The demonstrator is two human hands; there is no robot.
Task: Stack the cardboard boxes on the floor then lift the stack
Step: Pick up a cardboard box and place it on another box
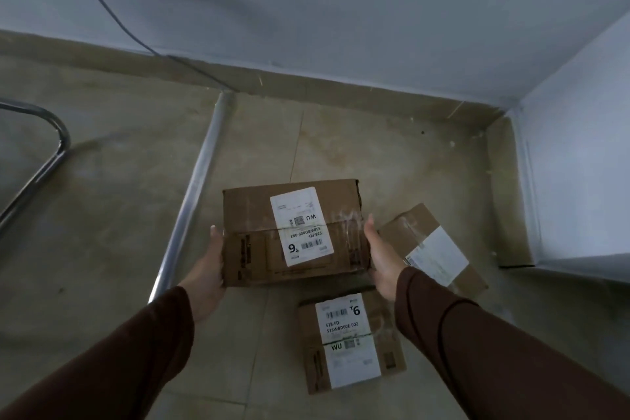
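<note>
A large cardboard box (pixel 252 249) with a white shipping label is held between my two palms, above the tiled floor. My left hand (pixel 208 269) presses flat on its left side. Against its right side presses my right hand (pixel 380 259). A second labelled box (pixel 351 344) lies on the floor just below and nearer to me. A third box (pixel 433 245) lies tilted on the floor to the right, partly hidden behind my right hand and sleeve.
A metal tube (pixel 194 191) runs along the floor left of the boxes, and a curved chair leg (pixel 51 153) sits further left. A dark cable (pixel 116 20) hangs down the grey wall. Walls meet in a corner (pixel 511 109) at the right.
</note>
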